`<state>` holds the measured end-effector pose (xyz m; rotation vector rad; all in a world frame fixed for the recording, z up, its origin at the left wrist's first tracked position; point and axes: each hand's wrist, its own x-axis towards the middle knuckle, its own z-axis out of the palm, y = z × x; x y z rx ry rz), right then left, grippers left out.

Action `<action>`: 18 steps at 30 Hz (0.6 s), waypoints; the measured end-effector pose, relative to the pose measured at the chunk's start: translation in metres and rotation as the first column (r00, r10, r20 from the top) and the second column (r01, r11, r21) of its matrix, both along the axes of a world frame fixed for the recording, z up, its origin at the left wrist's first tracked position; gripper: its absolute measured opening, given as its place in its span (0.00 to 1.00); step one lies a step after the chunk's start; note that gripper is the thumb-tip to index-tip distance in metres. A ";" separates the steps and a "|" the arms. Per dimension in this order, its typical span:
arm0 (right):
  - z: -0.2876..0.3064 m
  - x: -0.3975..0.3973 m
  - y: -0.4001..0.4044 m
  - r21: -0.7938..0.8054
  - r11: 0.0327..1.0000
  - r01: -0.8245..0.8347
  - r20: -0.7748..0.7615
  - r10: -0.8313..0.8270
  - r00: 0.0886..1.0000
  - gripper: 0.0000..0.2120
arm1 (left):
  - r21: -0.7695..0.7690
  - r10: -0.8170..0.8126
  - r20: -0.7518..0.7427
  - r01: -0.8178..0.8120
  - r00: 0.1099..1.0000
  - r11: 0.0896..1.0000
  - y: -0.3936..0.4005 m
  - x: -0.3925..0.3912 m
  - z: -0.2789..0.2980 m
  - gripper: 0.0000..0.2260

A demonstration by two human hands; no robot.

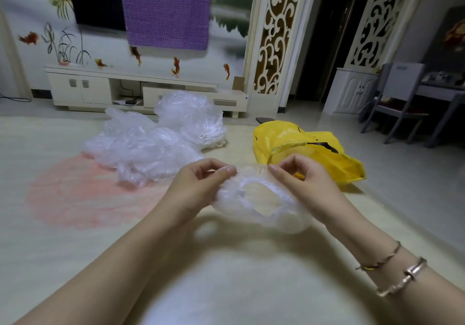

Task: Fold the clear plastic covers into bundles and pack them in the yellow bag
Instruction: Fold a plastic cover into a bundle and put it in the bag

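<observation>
- Left hand (201,186): pinching the upper rim of one cover (261,199) between thumb and fingertips.
- Right hand (302,181): pinching the same rim just opposite, thumb and forefinger closed on the film.
- Cover: held above the rug (75,199), elastic opening facing up, not yet folded.
- Pile (161,138) of loose covers: on the rug ahead, left of the hands, well apart from the held piece.
- Bag (307,148): lying on its side ahead and right, mouth partly open toward the hands.
- Risk, slip: thin film likely to slide out of a light pinch during folding.
- Risk, spring-back: gathered elastic rim likely to reopen a loose bundle.
- Risk, packing: slack bag mouth likely to collapse without a hand to hold it.
</observation>
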<state>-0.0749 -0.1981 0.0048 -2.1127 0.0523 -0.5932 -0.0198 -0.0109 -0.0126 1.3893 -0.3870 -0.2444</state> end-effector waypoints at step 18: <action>-0.014 0.009 -0.006 0.337 0.922 0.190 -0.171 -0.139 0.975 0.06 | 0.173 0.293 0.529 -0.439 0.796 0.882 -0.007 -0.001 -0.014 0.11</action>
